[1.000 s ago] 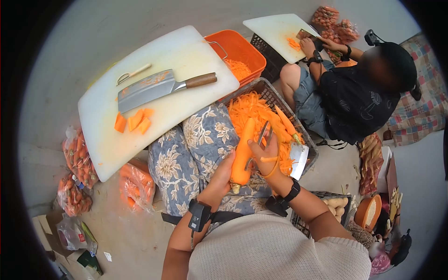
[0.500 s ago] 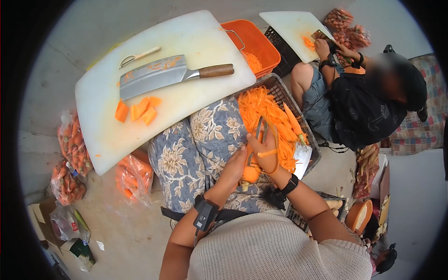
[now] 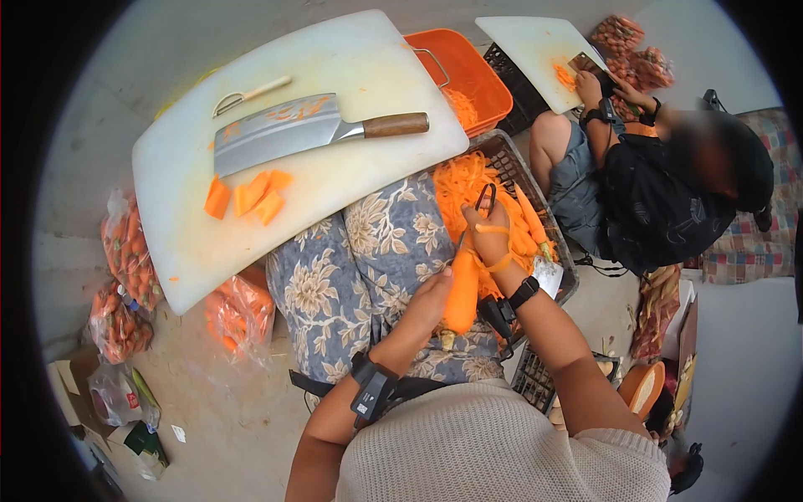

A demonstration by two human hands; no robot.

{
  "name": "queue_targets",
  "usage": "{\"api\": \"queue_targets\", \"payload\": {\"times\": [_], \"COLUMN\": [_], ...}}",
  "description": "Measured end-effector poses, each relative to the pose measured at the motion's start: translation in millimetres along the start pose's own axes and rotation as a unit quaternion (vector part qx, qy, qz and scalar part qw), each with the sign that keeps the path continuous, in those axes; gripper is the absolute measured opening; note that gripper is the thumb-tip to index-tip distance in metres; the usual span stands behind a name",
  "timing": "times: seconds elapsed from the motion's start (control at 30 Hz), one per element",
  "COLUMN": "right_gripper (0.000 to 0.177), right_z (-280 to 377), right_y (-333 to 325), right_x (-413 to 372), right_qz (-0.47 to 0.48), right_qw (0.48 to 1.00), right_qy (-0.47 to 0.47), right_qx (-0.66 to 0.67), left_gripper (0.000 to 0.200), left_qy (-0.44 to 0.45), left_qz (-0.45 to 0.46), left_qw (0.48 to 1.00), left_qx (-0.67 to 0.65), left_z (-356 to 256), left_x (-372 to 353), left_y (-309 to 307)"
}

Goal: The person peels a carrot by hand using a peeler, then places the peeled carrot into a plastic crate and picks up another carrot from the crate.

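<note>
My left hand (image 3: pixel 428 303) is closed on the side of a thick peeled carrot (image 3: pixel 461 294), whose stem end points down toward me. Above it, my right hand (image 3: pixel 488 237) grips a peeler (image 3: pixel 485 197) near the carrot's far end. Orange peel strips hang over the right hand. Both hands are over my lap, beside a black crate (image 3: pixel 502 155) heaped with peelings (image 3: pixel 457 181) and some whole carrots (image 3: pixel 530 214). To the left, a large cleaver (image 3: pixel 280 134), a second peeler (image 3: pixel 251 94) and cut carrot pieces (image 3: pixel 251 195) rest on a white cutting board (image 3: pixel 184 226).
An orange bin (image 3: pixel 493 84) stands behind the crate. At the right a co-worker (image 3: pixel 669 192) handles a blade on another white board (image 3: pixel 527 42). Bags of carrots (image 3: pixel 130 251) lie at the left and near the board's lower edge. A carton (image 3: pixel 71 402) is at lower left.
My right hand has moved up and slightly right with the peeler, which is now at the carrot's far end. More of the carrot shows between my hands. The view has shifted slightly.
</note>
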State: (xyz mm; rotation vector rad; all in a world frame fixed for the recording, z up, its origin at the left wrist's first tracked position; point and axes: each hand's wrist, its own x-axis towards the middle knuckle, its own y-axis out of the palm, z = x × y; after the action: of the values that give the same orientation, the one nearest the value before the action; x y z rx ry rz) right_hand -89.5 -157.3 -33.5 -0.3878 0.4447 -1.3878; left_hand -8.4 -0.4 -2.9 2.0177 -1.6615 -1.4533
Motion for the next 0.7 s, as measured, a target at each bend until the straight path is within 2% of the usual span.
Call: {"api": "queue_targets", "payload": {"times": [0.07,0.13,0.27,0.37,0.43,0.47,0.53,0.7], "right_gripper": [0.035,0.02,0.02,0.021,0.022,0.022,0.028,0.023], "right_z": [-14.9,-38.9,-45.0,-55.5,-45.6,-40.8,-31.7,-16.9], "right_y": [4.7,11.9,15.2,14.6,9.1,7.6,4.3,2.4], "right_x": [11.2,21.9,27.1,35.8,37.4,37.1,35.5,28.1], "right_qz": [-0.009,-0.025,-0.057,-0.027,0.041,0.042,0.107,0.127], "right_qw": [0.999,0.999,0.994,0.999,0.989,0.989,0.97,0.945], "right_qy": [0.028,-0.044,-0.089,-0.035,0.09,0.089,0.182,0.232], "right_qx": [-0.013,-0.004,-0.042,-0.002,0.111,0.112,0.123,0.194], "left_gripper": [0.045,0.044,0.044,0.044,0.044,0.044,0.044,0.043], "left_qy": [-0.004,-0.007,-0.023,-0.029,-0.028,-0.028,-0.028,-0.021], "left_qz": [0.006,0.01,0.002,0.004,0.006,0.007,0.008,0.02], "left_qw": [1.0,1.0,0.999,0.999,0.999,0.999,0.999,0.999], "left_qx": [-0.004,-0.009,-0.032,-0.039,-0.035,-0.033,-0.031,-0.04], "left_z": [-1.9,-3.5,-6.5,-6.9,-7.0,-7.1,-6.5,-6.6], "left_x": [-0.9,-2.5,-3.7,-4.6,-5.3,-5.6,-6.5,-7.2], "left_y": [-0.1,0.4,4.2,4.1,3.0,2.5,2.4,2.8]}}
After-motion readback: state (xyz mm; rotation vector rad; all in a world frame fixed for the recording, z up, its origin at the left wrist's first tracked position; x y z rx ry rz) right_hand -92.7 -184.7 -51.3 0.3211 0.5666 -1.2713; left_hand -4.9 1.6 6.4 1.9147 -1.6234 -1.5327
